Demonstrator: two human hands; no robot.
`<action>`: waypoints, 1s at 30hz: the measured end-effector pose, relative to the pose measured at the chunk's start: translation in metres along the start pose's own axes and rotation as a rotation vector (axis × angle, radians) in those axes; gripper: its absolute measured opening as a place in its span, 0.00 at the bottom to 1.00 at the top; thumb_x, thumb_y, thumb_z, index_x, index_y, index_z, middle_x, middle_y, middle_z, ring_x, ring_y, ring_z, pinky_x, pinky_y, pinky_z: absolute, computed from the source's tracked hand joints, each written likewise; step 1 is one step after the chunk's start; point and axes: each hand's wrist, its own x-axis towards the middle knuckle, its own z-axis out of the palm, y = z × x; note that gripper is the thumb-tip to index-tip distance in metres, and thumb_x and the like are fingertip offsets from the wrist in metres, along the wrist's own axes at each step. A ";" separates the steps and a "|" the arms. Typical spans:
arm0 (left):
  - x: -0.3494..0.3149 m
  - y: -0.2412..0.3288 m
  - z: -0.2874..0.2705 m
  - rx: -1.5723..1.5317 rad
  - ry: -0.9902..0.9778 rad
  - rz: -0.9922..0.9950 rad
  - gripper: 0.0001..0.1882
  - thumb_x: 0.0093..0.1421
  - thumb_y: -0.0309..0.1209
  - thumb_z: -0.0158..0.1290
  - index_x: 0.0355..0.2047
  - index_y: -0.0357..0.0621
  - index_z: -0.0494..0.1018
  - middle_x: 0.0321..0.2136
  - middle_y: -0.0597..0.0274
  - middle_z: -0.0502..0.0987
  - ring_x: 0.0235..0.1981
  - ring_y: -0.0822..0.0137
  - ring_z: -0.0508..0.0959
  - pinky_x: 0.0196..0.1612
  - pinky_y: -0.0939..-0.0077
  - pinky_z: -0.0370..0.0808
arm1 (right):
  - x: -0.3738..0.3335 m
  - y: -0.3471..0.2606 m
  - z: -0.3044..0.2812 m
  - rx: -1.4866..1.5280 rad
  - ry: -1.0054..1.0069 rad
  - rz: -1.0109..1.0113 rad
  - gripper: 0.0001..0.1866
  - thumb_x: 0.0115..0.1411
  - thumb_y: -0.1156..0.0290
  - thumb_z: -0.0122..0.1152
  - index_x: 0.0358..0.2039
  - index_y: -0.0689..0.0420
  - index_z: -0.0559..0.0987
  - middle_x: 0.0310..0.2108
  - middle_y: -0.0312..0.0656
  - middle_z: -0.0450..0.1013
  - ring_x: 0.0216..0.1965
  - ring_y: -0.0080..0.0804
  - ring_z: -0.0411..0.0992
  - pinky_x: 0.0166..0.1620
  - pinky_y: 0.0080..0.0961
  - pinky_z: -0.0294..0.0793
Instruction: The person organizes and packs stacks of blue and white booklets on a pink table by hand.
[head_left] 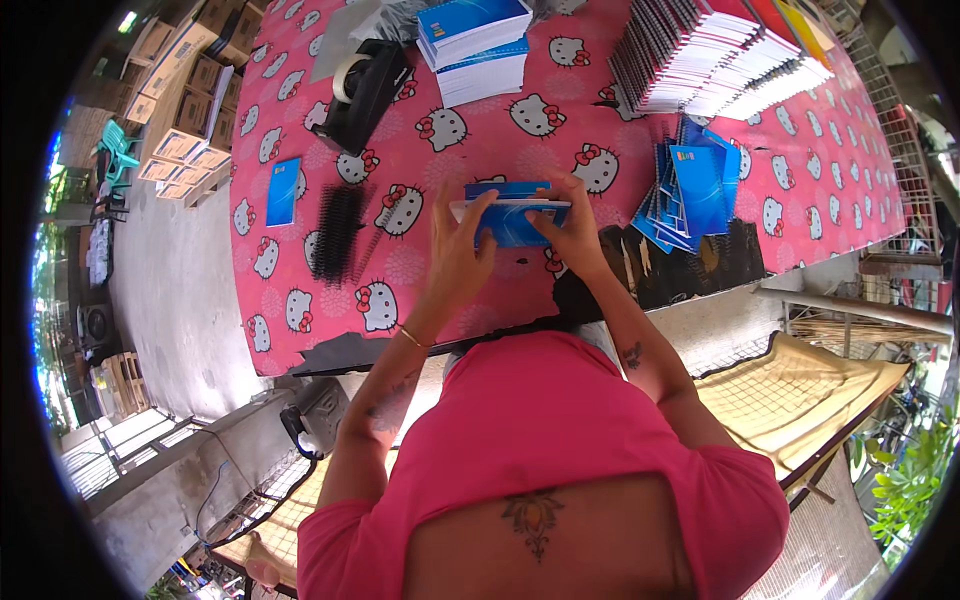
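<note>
The fingers of my left hand (462,242) and right hand (575,230) grasp a small blue booklet (508,232) from either side, over the near middle of the pink-covered bench (480,305). Black spiral coils (335,235) lie to its left, a pile of blue notebooks (703,182) to its right; a black tape dispenser (377,95) sits far left.

A head-worn fisheye looks down on hands (458,246) and table (480,150).
</note>
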 end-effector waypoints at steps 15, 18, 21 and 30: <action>-0.015 -0.103 -0.034 0.533 0.210 -0.216 0.19 0.59 0.21 0.50 0.51 0.43 0.72 0.43 0.50 0.73 0.41 0.51 0.74 0.45 0.51 0.71 | 0.005 -0.011 0.003 0.059 -0.166 0.040 0.16 0.55 0.81 0.64 0.45 0.59 0.77 0.47 0.42 0.77 0.48 0.26 0.74 0.56 0.27 0.69; -0.006 -0.063 -0.041 0.215 0.287 -0.183 0.17 0.62 0.21 0.49 0.51 0.43 0.72 0.40 0.51 0.74 0.35 0.53 0.75 0.35 0.62 0.72 | 0.009 -0.021 0.006 -0.017 -0.125 -0.101 0.13 0.57 0.81 0.63 0.43 0.59 0.79 0.48 0.40 0.77 0.48 0.25 0.74 0.57 0.28 0.68; -0.004 -0.032 -0.044 -0.052 0.303 -0.072 0.13 0.65 0.21 0.48 0.49 0.42 0.74 0.36 0.51 0.74 0.29 0.57 0.75 0.29 0.69 0.70 | 0.009 -0.003 -0.002 -0.139 -0.264 -0.100 0.13 0.58 0.81 0.62 0.45 0.59 0.80 0.48 0.39 0.76 0.47 0.23 0.73 0.56 0.25 0.69; -0.015 -0.022 -0.032 -0.283 0.208 -0.224 0.11 0.63 0.23 0.55 0.46 0.38 0.77 0.29 0.59 0.75 0.26 0.73 0.72 0.30 0.78 0.69 | 0.007 0.002 -0.001 -0.026 -0.249 -0.044 0.12 0.58 0.79 0.63 0.44 0.58 0.82 0.38 0.32 0.79 0.40 0.18 0.73 0.69 0.29 0.47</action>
